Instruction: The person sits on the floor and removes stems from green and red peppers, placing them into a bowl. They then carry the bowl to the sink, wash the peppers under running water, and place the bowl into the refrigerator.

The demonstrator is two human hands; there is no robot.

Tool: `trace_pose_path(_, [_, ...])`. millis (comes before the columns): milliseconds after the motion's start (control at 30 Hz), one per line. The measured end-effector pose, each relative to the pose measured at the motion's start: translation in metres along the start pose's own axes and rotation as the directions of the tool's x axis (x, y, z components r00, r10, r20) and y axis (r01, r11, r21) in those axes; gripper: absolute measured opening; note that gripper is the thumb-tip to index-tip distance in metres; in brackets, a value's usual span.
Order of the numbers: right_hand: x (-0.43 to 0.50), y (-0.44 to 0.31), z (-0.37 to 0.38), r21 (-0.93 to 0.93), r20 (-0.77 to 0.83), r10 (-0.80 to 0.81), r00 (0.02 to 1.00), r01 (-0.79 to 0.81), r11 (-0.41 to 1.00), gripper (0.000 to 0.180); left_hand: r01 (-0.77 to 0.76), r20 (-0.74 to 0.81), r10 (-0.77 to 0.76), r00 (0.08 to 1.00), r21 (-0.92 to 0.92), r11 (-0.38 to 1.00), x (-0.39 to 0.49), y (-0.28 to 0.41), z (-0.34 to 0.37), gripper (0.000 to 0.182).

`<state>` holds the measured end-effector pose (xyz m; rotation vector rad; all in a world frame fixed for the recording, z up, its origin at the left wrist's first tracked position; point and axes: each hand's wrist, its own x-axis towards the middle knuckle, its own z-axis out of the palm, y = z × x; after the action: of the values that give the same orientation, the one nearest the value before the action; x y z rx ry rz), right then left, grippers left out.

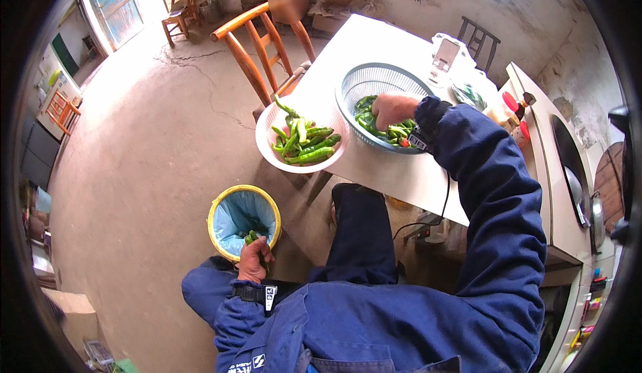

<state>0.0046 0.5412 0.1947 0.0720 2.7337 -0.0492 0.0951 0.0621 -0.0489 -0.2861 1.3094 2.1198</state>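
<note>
My left hand (255,261) is closed around green peppers (252,236) at the near rim of a waste bin (217,203). The bin has a yellow rim and a light blue bag lining, with something dark at its bottom. At the table, my right hand (396,110) reaches down into a blue-grey plastic colander (362,79). Its fingertips are among the green peppers (367,117) there, so their grip is hidden. A red piece shows near the wrist. Beside this colander, a pink plastic basket (267,148) holds several larger green peppers (307,139), at the table's left edge.
The white table (346,42) bears a phone stand (442,62), plastic bags (474,89) and red-lidded jars (510,103). A wooden chair (256,47) stands at its left side. A black cable (446,202) hangs over the near edge. On the right is a counter with a wok (567,162).
</note>
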Motion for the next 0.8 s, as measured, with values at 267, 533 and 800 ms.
trace_pose_path(267, [-0.033, 0.027, -0.029, 0.611, -0.155, 0.116, 0.981, 0.003, 0.791, 0.026, -0.026, 0.024, 0.027, 0.999, -0.03, 0.999, -0.005, 0.005, 0.004, 0.017])
trace_pose_path(533, [-0.039, 0.04, -0.002, 0.416, -0.423, 0.054, 0.904, 0.141, 0.898, 0.03, -0.083, 0.018, 0.083, 0.996, -0.032, 0.996, -0.012, 0.009, 0.008, 0.018])
trace_pose_path(800, [-0.101, -0.027, -0.023, 0.369, -0.691, -0.072, 0.719, 0.437, 0.82, 0.023, -0.189, 0.084, 0.187, 0.979, 0.016, 0.982, -0.033, 0.048, 0.041, 0.011])
